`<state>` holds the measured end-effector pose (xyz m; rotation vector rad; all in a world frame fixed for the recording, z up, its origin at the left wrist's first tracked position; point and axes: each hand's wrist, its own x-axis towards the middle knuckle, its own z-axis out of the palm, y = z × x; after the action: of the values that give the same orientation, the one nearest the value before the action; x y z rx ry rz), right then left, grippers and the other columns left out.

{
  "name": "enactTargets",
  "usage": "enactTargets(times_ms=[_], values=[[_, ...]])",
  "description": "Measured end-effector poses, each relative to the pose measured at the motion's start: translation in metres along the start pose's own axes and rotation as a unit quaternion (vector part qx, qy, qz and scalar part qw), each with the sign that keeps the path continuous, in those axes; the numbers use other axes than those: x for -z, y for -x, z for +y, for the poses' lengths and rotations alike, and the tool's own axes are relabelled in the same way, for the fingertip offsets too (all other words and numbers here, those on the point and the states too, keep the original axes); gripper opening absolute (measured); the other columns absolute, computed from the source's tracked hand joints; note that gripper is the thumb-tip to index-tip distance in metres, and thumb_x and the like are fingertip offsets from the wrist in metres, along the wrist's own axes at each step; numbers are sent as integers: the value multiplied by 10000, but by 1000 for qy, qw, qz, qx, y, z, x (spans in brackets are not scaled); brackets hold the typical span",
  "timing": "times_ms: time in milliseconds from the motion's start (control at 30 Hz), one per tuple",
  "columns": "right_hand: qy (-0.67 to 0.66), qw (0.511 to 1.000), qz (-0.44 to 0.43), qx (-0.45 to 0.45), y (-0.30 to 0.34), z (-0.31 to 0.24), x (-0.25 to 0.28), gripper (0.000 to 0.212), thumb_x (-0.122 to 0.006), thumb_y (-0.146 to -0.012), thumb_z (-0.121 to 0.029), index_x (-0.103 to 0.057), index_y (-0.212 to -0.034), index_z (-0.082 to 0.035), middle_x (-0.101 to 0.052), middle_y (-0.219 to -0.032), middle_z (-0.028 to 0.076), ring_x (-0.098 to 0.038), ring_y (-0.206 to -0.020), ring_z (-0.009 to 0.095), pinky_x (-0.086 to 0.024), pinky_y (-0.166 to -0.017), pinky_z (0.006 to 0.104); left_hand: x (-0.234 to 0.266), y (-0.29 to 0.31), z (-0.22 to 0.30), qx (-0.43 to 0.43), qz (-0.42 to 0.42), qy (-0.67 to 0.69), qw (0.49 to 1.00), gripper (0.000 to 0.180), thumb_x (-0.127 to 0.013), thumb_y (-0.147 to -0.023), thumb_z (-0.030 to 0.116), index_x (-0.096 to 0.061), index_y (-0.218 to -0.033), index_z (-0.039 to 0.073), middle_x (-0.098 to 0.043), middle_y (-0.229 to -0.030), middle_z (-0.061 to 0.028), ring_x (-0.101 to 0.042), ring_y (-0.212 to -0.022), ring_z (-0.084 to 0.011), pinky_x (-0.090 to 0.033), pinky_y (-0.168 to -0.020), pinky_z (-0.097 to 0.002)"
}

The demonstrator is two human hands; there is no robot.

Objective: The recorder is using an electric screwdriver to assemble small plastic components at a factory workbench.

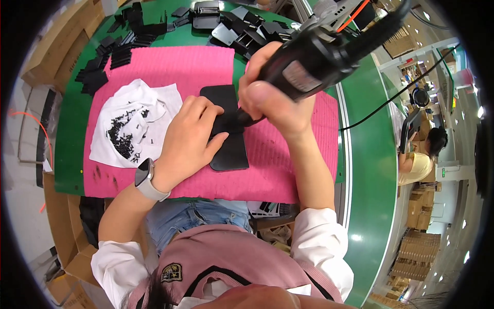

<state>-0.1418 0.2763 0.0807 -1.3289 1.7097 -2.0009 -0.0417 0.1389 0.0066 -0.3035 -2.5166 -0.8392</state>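
Observation:
A black plastic piece with two flat plates (pixel 230 154) lies on a pink corrugated mat (pixel 280 165). My left hand (pixel 191 129) grips it from the left, fingers on its middle and thumb on the near plate. In my right hand (pixel 272 98) is a black electric screwdriver (pixel 303 67), fingers wrapped round its body. The screwdriver slants down to the left, its narrow end at the middle of the piece. Its tip is too dark to make out. Left of my left hand, small black screws (pixel 121 136) are heaped on a crumpled white cloth (pixel 157 98).
Several loose black plastic parts (pixel 242 31) are piled at the table's back, with stacked black pieces (pixel 121 54) at the back left. A black cable (pixel 401 90) runs across the right side of the green table (pixel 368 154). Another person (pixel 419 159) sits farther right.

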Motion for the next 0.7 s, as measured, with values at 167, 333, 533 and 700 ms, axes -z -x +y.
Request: enactTargets(times_ms=[167, 333, 533, 700], values=[[-76, 996, 40, -14, 7, -13, 15, 372, -644, -789, -227, -459, -1021, -2, -478, -582, 51, -443, -442, 125, -354, -423, 261, 0, -10, 18, -18, -78, -139, 987, 498, -729, -682, 377, -568, -925, -27, -536, -867, -137, -548, -825, -293, -483, -645, -360], [98, 967, 165, -166, 40, -52, 55, 423, -728, -720, -120, -503, -1056, 7, -535, -684, 43, -512, -509, 101, -410, -458, 240, -31, -30, 55, 56, -176, -411, 893, 961, -612, -553, 794, -575, -961, -76, -599, -862, -167, -594, -751, -257, -489, -571, -301], [669, 717, 163, -109, 128, 26, 144, 704, -736, -711, -219, -395, -1290, -10, -546, -1081, 218, -605, -859, 331, -495, -772, 402, -2, -41, 38, 6, -194, -176, 965, 568, -783, -552, 276, -501, -937, -32, -614, -777, -174, -627, -722, -330, -527, -617, -416], [713, 686, 142, 21, 99, 2, 78, 594, -685, -702, -103, -469, -1250, -25, -507, -1168, 207, -505, -1047, 382, -446, -880, 437, 34, -36, -19, 196, -99, 66, 974, 395, -673, -604, 156, -484, -881, -51, -612, -742, -208, -627, -678, -363, -488, -588, -426]])
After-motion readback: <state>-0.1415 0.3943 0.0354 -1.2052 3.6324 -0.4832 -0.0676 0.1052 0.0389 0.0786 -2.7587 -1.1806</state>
